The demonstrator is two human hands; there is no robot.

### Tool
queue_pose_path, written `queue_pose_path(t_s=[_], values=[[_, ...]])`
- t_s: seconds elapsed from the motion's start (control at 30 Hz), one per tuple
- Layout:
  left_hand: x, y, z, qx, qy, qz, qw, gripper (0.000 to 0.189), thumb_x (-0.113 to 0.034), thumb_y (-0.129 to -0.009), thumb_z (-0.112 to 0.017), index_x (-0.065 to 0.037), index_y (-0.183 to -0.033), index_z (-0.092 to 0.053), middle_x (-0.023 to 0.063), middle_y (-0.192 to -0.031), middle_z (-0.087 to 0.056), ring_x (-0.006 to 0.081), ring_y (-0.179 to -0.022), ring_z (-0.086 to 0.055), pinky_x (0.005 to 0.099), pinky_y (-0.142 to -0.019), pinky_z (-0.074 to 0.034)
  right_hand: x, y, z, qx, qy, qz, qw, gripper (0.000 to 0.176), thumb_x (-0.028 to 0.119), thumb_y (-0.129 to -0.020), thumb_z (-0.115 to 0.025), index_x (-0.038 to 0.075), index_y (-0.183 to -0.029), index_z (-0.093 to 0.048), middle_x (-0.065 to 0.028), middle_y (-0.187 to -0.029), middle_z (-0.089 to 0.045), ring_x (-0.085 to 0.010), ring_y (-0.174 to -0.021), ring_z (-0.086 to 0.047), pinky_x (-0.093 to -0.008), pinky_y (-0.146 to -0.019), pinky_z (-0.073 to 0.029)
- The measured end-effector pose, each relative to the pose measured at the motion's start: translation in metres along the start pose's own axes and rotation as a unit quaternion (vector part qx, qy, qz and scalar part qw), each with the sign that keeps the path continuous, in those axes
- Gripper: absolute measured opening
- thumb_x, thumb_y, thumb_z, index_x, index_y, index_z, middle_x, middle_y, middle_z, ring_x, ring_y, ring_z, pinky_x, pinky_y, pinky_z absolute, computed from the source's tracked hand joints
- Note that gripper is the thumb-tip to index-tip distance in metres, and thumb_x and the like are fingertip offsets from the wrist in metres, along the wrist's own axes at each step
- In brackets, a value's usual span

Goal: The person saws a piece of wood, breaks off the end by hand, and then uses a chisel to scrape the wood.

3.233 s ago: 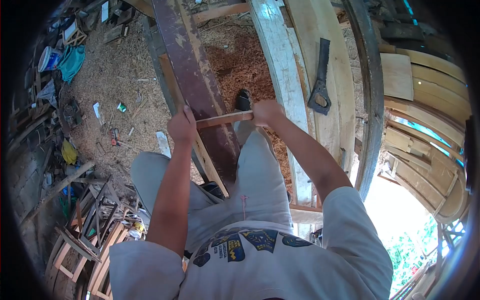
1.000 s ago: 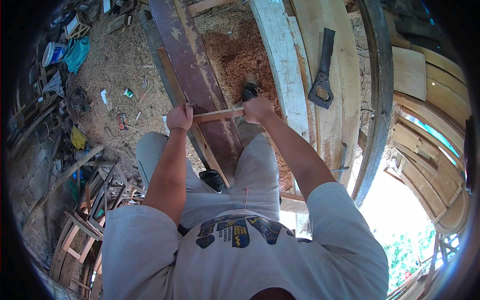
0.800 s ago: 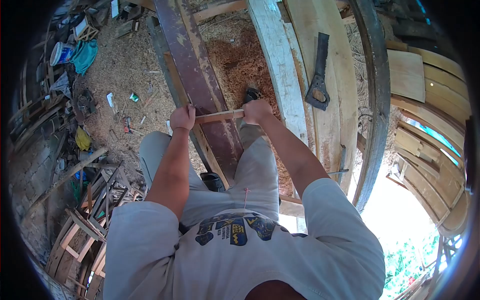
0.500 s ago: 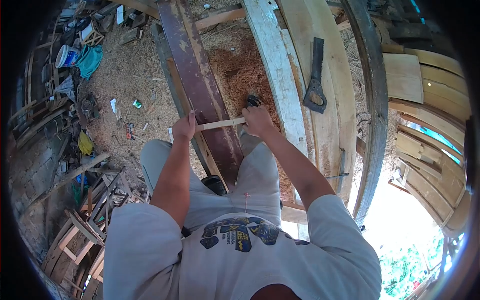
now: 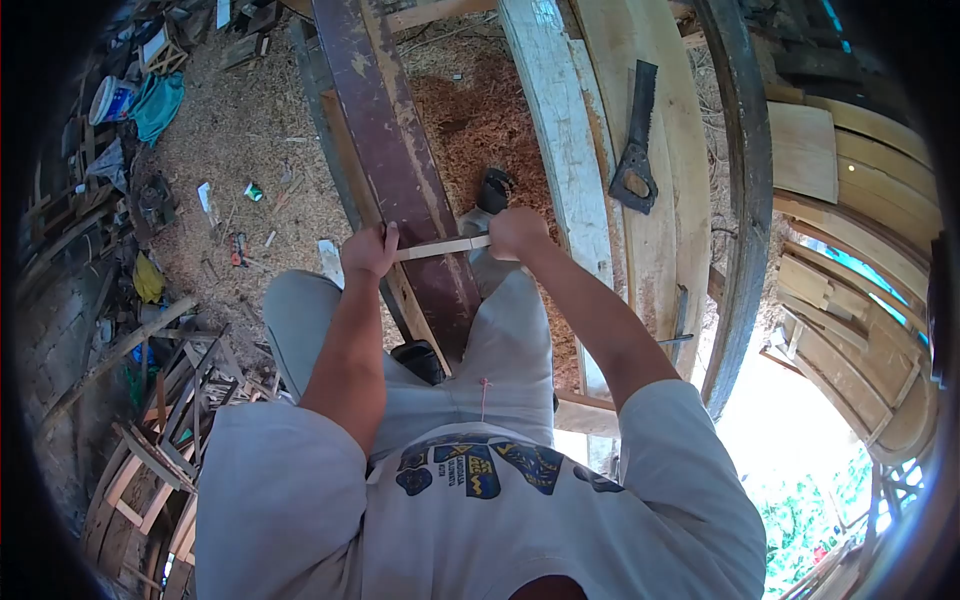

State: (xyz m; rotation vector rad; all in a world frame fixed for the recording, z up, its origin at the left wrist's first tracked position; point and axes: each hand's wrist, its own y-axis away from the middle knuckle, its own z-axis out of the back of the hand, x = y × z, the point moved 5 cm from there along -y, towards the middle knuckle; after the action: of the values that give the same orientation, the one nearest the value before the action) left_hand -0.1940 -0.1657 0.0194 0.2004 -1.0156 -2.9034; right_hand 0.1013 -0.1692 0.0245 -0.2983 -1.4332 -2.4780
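A short, pale wooden strip [image 5: 440,248] lies crosswise over the dark reddish-brown plank [image 5: 400,150], between my two hands. My left hand [image 5: 370,251] is closed round the strip's left end, its thumb pointing up. The right end is wrapped in the fingers of my right hand [image 5: 519,235]. A line or joint shows across the strip near my right hand. The plank runs lengthwise between my legs.
A handsaw [image 5: 636,140] rests on wide pale boards [image 5: 680,200] to the right, beside a white-painted plank [image 5: 560,130]. Wood shavings [image 5: 465,120] cover the ground. Scrap wood [image 5: 150,470], a bucket [image 5: 110,101] and a teal cloth [image 5: 158,105] are at left.
The view has shifted slightly. My right hand has turned a little, its fingers now wrapped more tightly over the strip's end. Both hands still hold the strip.
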Motion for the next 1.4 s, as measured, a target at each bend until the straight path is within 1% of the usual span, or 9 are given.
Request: queue_pose_path(t_s=[0.3, 0.4, 0.47, 0.6, 0.67, 0.7, 0.8, 1.0, 1.4], values=[[-0.002, -0.002, 0.009, 0.043, 0.006, -0.020, 0.999, 0.063, -0.057, -0.109, -0.037, -0.009, -0.106, -0.078, 0.0214, -0.097, -0.078, 0.0445, -0.094, -0.075, 0.0572, -0.086, -0.060, 0.004, 0.008, -0.018, -0.038, 0.036, -0.008, 0.999, 0.026, 0.026, -0.084, -0.068, 0.014, -0.102, -0.084, -0.0136, -0.102, -0.081, -0.0357, -0.095, -0.079, -0.0496, -0.083, -0.065], [0.011, -0.007, 0.007, 0.031, 0.040, -0.036, 0.998, 0.069, -0.059, -0.111, -0.029, -0.010, -0.107, -0.077, 0.0218, -0.098, -0.078, 0.0453, -0.096, -0.074, 0.0582, -0.088, -0.058, 0.008, 0.013, -0.028, -0.121, 0.004, -0.010, 0.993, 0.028, 0.029, -0.083, -0.073, 0.013, -0.104, -0.082, -0.0129, -0.101, -0.081, -0.0345, -0.097, -0.079, -0.0497, -0.084, -0.064], [0.021, 0.002, 0.005, -0.013, 0.075, -0.004, 0.997, 0.071, -0.059, -0.111, -0.027, -0.010, -0.106, -0.078, 0.0216, -0.097, -0.078, 0.0459, -0.096, -0.074, 0.0584, -0.088, -0.058, 0.020, 0.026, -0.017, -0.335, 0.038, 0.046, 0.940, 0.033, 0.034, -0.081, -0.078, 0.010, -0.104, -0.080, -0.0117, -0.100, -0.081, -0.0328, -0.099, -0.078, -0.0490, -0.085, -0.063], [0.030, 0.005, -0.006, -0.084, 0.068, 0.051, 0.993, 0.070, -0.059, -0.111, -0.027, -0.012, -0.103, -0.079, 0.0211, -0.092, -0.078, 0.0470, -0.091, -0.074, 0.0585, -0.087, -0.057, 0.023, 0.015, -0.009, -0.285, 0.008, 0.004, 0.959, 0.029, 0.024, -0.083, -0.075, 0.010, -0.109, -0.081, -0.0112, -0.105, -0.081, -0.0303, -0.096, -0.079, -0.0488, -0.091, -0.062], [0.024, -0.003, -0.005, -0.055, -0.015, -0.003, 0.998, 0.067, -0.058, -0.110, -0.030, -0.012, -0.102, -0.078, 0.0204, -0.090, -0.077, 0.0463, -0.088, -0.075, 0.0584, -0.085, -0.057, 0.026, 0.003, -0.004, -0.022, 0.068, -0.005, 0.997, 0.029, 0.024, -0.083, -0.074, 0.010, -0.108, -0.082, -0.0132, -0.108, -0.081, -0.0323, -0.099, -0.079, -0.0482, -0.089, -0.063], [0.019, -0.005, -0.011, -0.026, -0.097, -0.057, 0.993, 0.064, -0.058, -0.110, -0.034, -0.013, -0.100, -0.078, 0.0196, -0.088, -0.077, 0.0455, -0.084, -0.075, 0.0584, -0.083, -0.058, 0.024, 0.000, -0.002, -0.017, 0.067, -0.009, 0.998, 0.029, 0.024, -0.083, -0.074, 0.010, -0.108, -0.082, -0.0132, -0.108, -0.081, -0.0323, -0.099, -0.079, -0.0482, -0.089, -0.063], [0.027, -0.003, -0.017, -0.048, 0.030, -0.029, 0.998, 0.058, -0.056, -0.108, -0.041, -0.012, -0.095, -0.077, 0.0185, -0.084, -0.077, 0.0426, -0.079, -0.075, 0.0568, -0.075, -0.060, 0.020, -0.004, -0.003, -0.001, 0.026, -0.020, 0.999, 0.032, 0.032, -0.082, -0.078, 0.007, -0.100, -0.083, -0.0170, -0.106, -0.080, -0.0351, -0.100, -0.078, -0.0480, -0.086, -0.064], [0.027, -0.008, -0.019, -0.050, -0.018, -0.072, 0.996, 0.056, -0.056, -0.106, -0.045, -0.012, -0.094, -0.079, 0.0182, -0.079, -0.075, 0.0408, -0.074, -0.075, 0.0534, -0.067, -0.061, 0.017, -0.005, -0.013, -0.019, 0.033, 0.005, 0.999, 0.029, 0.034, -0.084, -0.076, 0.013, -0.103, -0.084, -0.0123, -0.105, -0.082, -0.0347, -0.101, -0.079, -0.0479, -0.088, -0.065], [0.020, -0.004, -0.009, -0.035, -0.010, -0.075, 0.996, 0.059, -0.056, -0.106, -0.044, -0.011, -0.091, -0.079, 0.0177, -0.080, -0.076, 0.0404, -0.075, -0.076, 0.0541, -0.070, -0.061, 0.012, -0.009, -0.022, -0.020, 0.035, 0.031, 0.999, 0.030, 0.036, -0.085, -0.076, 0.013, -0.103, -0.084, -0.0124, -0.105, -0.081, -0.0350, -0.101, -0.078, -0.0481, -0.089, -0.064]])
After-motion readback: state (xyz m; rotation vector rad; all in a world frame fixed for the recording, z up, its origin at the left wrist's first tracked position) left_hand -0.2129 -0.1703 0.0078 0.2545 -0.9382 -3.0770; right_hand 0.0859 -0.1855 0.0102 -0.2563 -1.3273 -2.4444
